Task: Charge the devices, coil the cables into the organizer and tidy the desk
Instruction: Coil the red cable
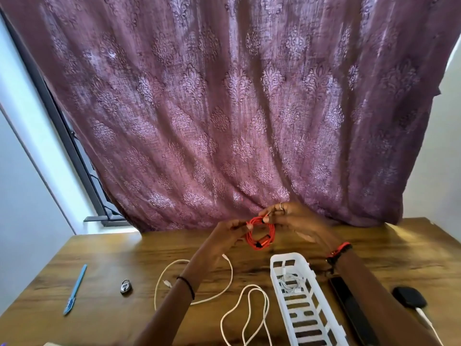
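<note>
Orange cable (pixel 262 236): wound into a small loop, held up above the tabletop (pixel 112 260) at the frame's centre so the turns stay together.
Left hand (pixel 228 232): fingers curled, pinching the loop's upper-left side, likely to stop it springing open.
Right hand (pixel 296 217): fingers pinch the loop's top; the exact grip is blurred.
Organizer (pixel 287 256): white slotted basket, lower right, just below the hands; 1 coiled white cable (pixel 289 280) already lies at its far end.
Loose cables: 2 lie uncoiled at lower centre, the left white cable (pixel 232 273) and the right white cable (pixel 250 285), probably next.
Black device (pixel 409 297): right edge, with a white lead plugged in, seemingly charging.
Strays: pen (pixel 76 288) and padlock (pixel 126 286), lower left.
</note>
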